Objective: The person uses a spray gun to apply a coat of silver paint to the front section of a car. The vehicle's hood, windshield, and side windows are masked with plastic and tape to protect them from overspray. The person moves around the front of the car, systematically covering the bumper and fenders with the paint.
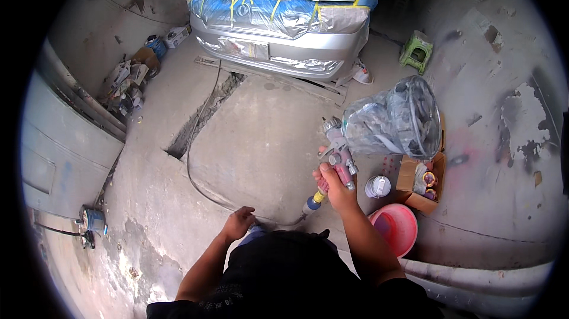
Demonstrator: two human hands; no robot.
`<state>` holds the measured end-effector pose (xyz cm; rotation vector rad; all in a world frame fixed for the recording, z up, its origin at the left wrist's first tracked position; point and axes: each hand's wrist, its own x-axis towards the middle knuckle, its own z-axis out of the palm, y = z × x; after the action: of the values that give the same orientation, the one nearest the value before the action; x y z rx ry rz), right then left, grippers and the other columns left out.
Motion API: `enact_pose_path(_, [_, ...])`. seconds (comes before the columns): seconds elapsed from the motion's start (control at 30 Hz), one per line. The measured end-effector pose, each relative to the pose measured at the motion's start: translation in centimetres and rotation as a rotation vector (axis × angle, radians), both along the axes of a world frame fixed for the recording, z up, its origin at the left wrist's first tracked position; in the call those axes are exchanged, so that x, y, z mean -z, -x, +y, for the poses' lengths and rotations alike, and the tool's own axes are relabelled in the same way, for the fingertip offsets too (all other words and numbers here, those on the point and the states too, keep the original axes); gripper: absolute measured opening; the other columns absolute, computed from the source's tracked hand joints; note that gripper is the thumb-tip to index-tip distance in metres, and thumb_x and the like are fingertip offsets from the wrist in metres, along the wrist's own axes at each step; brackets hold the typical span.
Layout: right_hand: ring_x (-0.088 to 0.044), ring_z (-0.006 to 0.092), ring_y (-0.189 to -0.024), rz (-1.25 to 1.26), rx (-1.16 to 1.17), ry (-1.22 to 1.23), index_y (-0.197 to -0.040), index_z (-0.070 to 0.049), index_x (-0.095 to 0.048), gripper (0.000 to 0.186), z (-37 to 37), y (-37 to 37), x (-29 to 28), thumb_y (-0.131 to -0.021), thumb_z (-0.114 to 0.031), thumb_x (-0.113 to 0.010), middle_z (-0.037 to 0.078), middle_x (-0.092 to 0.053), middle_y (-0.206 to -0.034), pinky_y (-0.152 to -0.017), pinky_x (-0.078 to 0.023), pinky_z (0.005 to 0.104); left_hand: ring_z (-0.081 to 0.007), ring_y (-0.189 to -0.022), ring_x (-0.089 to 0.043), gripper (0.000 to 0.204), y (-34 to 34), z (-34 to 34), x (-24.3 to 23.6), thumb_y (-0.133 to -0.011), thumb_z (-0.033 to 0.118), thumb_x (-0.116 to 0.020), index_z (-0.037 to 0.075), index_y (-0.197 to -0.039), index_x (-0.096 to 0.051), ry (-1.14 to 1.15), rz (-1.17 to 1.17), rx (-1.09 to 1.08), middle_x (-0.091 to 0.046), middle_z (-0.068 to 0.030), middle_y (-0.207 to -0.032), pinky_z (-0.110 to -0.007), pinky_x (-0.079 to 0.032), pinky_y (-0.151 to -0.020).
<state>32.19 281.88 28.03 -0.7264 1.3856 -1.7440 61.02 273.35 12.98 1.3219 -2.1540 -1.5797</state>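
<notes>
My right hand (336,185) is wrapped round the grip of a spray gun (339,152), held out in front of me to the right. A large round cup (388,117), covered in crumpled clear plastic film, joins the gun and tilts to the right. From the yellow and blue fitting under the grip, an air hose (204,188) runs left past my body and on along the floor. My left hand (239,223) is curled at this hose near my waist; its fingers partly hide the contact. Ahead stands a silver car (272,52), masked with blue and clear film and yellow tape.
A floor slot (201,117) runs ahead to the left. On the right are a green stool (416,52), a white can (377,187), a cardboard box (409,191) and a pink bucket (409,230). Clutter (127,79) lines the left wall, beyond a pale panel (71,147).
</notes>
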Motion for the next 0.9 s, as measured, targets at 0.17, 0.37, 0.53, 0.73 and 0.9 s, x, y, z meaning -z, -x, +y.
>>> enact_pose_path(0.17, [-0.057,0.0120,-0.069,-0.012,0.043,0.127,-0.122,-0.004,-0.043,0.037,-2.4,-0.8,-4.1,-0.087,-0.010,-0.055,0.008,-0.055,-0.112,-0.059,-0.048,0.0270,-0.0279,-0.110,-0.052,0.061,8.6,0.5,-9.0,-0.084,0.025,-0.064,0.005,-0.134,-0.036,0.159,0.310,0.201,-0.050,-0.0183,-0.120,-0.035,-0.045,-0.089])
enact_pose_path(0.37, [-0.056,0.0118,-0.070,-0.009,0.025,0.198,-0.120,-0.005,-0.043,0.037,-3.8,-2.9,-7.4,-0.087,-0.010,-0.057,0.008,-0.055,-0.113,-0.060,-0.047,0.0261,-0.0247,-0.104,-0.054,0.063,12.6,1.3,-11.7,-0.082,0.024,-0.067,0.005,-0.134,-0.035,0.217,0.500,0.200,-0.052,-0.0181,-0.117,-0.034,-0.047,-0.081])
enact_pose_path(0.53, [-0.056,0.0112,-0.070,0.020,0.073,0.211,-0.124,-0.004,-0.041,0.041,-4.5,-3.9,-7.9,-0.086,-0.008,-0.056,0.007,-0.056,-0.109,-0.058,-0.045,0.0249,-0.0188,-0.080,-0.059,0.037,13.5,1.5,-11.3,-0.084,0.020,-0.065,0.003,-0.114,-0.052,0.270,0.589,0.076,-0.061,-0.0126,-0.088,-0.030,-0.047,-0.068])
enact_pose_path(0.73, [-0.052,0.0083,-0.067,0.217,0.106,0.215,-0.127,-0.002,-0.039,0.045,-5.2,-4.5,-6.9,-0.085,-0.005,-0.055,0.008,-0.055,-0.100,-0.057,-0.043,0.0225,-0.0111,-0.066,-0.055,0.019,13.5,1.4,-10.8,-0.081,0.013,-0.066,0.001,-0.095,-0.059,0.295,0.615,-0.118,-0.061,-0.0080,-0.075,-0.027,-0.047,-0.062])
enact_pose_path(0.9, [-0.051,0.0081,-0.072,0.353,-0.033,0.308,-0.131,0.002,-0.033,0.052,-5.4,-5.0,-7.1,-0.085,-0.007,-0.057,0.010,-0.051,-0.103,-0.064,-0.045,0.0248,-0.0079,-0.063,-0.051,0.015,12.5,0.9,-10.5,-0.080,0.011,-0.068,0.002,-0.088,-0.061,0.300,0.687,-0.176,-0.059,-0.0047,-0.069,-0.026,-0.045,-0.058])
